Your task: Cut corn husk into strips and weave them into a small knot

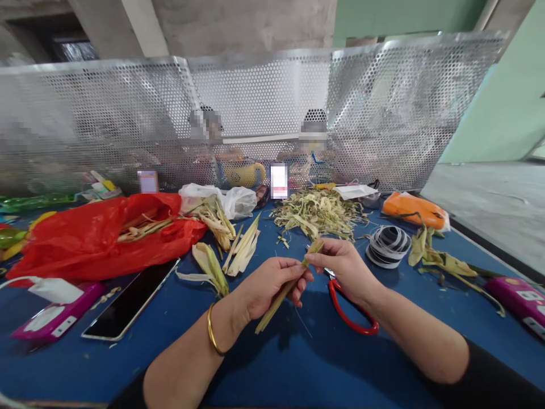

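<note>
the left hand [279,287] has its fingers clamped round a slim bundle of dried corn husk [275,307], which slants over the blue tabletop [51,375], its lower end poking out below the palm toward the wearer; a gold bangle [210,331] circles that wrist. the right hand [334,255] pinches the bundle's upper end between thumb and fingertips, so the two hands nearly meet. just beneath the right hand lie red-handled scissors [339,311], their blades mostly hidden by it. to the left of the hands, loose husk leaves [244,253] rest near a red plastic bag [85,233] with more dried strips in its mouth, and nearer the wearer are a dark-screened phone [131,301] and a purple power strip [63,321] with a white plug in it. beyond the hands sits a heap of shredded husk [319,213]; right of it come a coil of black-and-white ribbon [388,247] and an orange packet [415,210]. a perforated screen [264,85] stands along the back, two blurred people behind it.
</note>
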Demonstrator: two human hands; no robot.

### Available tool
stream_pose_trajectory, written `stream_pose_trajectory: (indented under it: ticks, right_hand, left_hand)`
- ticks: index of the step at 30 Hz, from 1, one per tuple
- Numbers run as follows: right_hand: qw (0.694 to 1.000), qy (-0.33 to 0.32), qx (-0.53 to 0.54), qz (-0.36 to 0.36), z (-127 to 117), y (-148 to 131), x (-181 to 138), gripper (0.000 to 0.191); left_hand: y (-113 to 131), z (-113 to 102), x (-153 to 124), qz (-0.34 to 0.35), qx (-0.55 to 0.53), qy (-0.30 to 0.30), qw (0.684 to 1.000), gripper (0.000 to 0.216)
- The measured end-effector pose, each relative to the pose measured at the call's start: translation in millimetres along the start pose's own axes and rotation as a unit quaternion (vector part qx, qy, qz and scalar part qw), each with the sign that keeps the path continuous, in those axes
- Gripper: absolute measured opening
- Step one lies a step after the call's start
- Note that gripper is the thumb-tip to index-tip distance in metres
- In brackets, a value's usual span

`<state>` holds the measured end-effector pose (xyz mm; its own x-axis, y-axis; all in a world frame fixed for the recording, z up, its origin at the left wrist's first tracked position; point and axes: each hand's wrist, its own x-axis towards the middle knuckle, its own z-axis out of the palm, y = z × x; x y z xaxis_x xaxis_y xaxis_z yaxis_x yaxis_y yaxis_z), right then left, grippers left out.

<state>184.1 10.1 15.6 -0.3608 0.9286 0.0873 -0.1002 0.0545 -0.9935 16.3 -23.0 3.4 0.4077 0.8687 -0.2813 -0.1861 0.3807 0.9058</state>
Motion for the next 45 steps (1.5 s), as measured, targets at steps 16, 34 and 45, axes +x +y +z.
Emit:
stream_pose_trajectory:
  ticks: [16, 34, 45]
  right_hand:
    - [0.989, -0.112, 0.01, 0.095, -3, 3, -3, 0.035]
    - [0.999, 0.011, 0.041, 0.026, -20, 0, 6, 0.024]
    - [0.982, 0.069, 0.176, -0.002, -23, -8, 9, 0.016]
  left_hand:
    - [9, -2, 2, 0.035, -0.024, 0.06, 0.997, 0.024]
    - [10, -7, 3, 0.011, -0.072, 0.096, 0.993, 0.01]
    - [7, -8, 3, -0.005, -0.009, 0.068, 0.998, 0.015]
